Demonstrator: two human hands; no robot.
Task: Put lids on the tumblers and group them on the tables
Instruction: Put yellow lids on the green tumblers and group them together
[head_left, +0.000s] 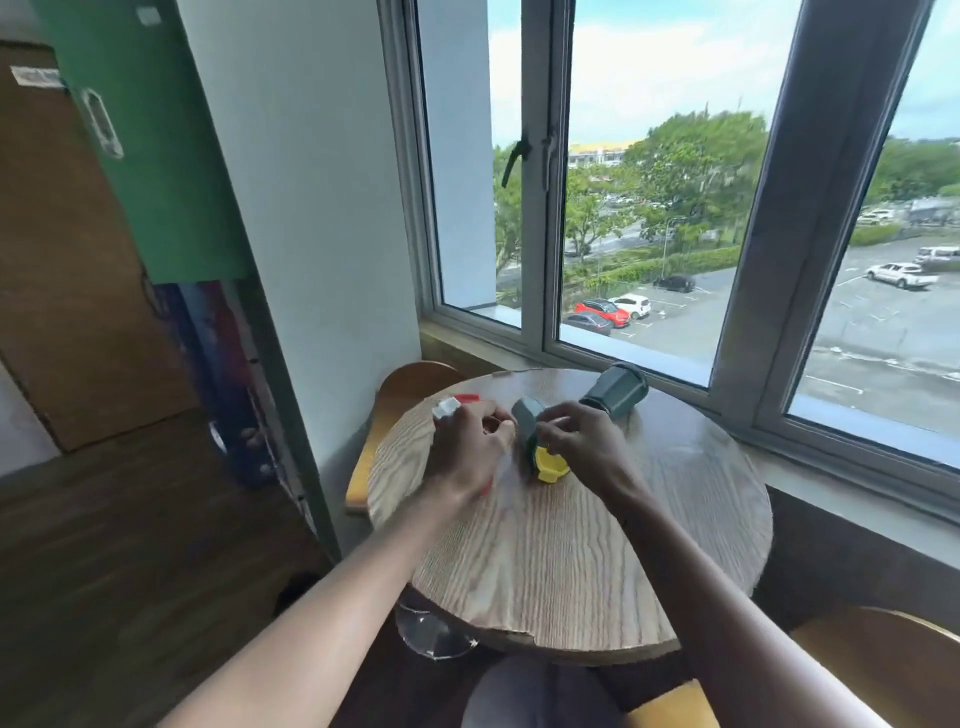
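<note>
On the round wooden table (571, 561), my left hand (467, 447) is closed around a red tumbler (486, 488); a white and red lid piece (448, 408) shows above my knuckles. The hand hides most of that tumbler. My right hand (582, 441) pinches a grey-green lid (523, 420), which sits tilted against a small yellow tumbler (551, 466) lying on the table. The two hands nearly touch. Behind them a dark green tumbler (617, 391) lies on its side near the window, with no hand on it.
A wooden chair back (402, 387) stands at the table's far left edge and another chair (883, 670) at the near right. The window sill and frame (727, 410) run close behind the table. A white wall is on the left.
</note>
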